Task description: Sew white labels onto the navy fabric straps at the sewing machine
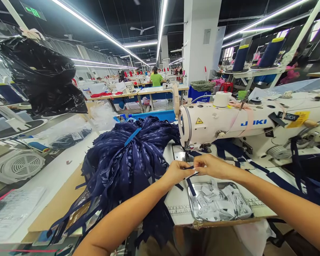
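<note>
In front of the sewing machine [224,119], both my hands are pinched close together. My left hand [177,172] grips a narrow navy fabric strip [191,186], whose end hangs down over a tray's edge. At the strip's other side, my right hand [209,166] pinches a small white label [194,173] against it. Just below them lies a metal tray [190,199] full of loose white printed labels [218,202]. The machine's needle area is right behind my fingers. To the left, a big bundle of navy lace-trimmed pieces [128,160] is tied with a blue band [132,137].
More navy strips [280,181] lie on the right of the machine bed. A black plastic bag [42,76] hangs at upper left, above printed papers [16,213] on the table. Ruler markings [180,211] run along the front edge. A person in green [156,79] sits farther back.
</note>
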`<action>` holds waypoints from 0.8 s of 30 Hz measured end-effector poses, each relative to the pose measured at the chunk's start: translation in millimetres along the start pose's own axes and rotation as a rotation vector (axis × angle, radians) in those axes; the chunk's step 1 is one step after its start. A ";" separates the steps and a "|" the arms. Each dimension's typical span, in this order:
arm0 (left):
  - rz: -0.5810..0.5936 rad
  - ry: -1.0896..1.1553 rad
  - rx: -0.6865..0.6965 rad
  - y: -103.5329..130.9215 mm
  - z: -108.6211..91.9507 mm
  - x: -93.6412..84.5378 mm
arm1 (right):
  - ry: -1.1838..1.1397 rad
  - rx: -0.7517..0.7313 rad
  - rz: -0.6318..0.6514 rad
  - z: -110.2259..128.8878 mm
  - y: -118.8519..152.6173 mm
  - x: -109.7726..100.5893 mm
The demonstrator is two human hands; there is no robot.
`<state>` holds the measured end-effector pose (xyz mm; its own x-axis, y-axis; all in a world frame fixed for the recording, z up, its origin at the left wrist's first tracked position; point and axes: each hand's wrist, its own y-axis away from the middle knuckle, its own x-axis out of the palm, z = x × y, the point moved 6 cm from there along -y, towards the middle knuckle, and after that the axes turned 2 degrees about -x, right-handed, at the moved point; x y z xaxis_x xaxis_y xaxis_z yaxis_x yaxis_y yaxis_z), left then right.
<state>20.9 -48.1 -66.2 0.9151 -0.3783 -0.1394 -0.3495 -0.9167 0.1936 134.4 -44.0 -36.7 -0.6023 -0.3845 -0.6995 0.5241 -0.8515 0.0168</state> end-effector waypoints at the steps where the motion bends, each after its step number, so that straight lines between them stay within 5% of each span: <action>1: -0.014 0.022 -0.017 0.4 0.3 -2.0 | -0.129 0.001 -0.042 -4.0 0.8 -0.7; 5: -0.066 0.079 -0.055 0.9 1.9 -9.6 | -0.445 0.060 -0.188 -19.3 7.1 0.2; 11: -0.071 0.071 -0.039 1.1 0.4 -11.0 | -0.619 0.156 -0.210 -19.9 10.2 14.6; 24: 0.029 0.031 -0.009 0.3 -2.4 -8.6 | -0.607 0.039 -0.297 -13.7 9.3 16.5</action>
<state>13.4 -44.8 -62.6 0.9104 -0.4007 -0.1034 -0.3746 -0.9041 0.2057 137.5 -53.4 -57.9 -0.9549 -0.2546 -0.1528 0.2688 -0.9598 -0.0809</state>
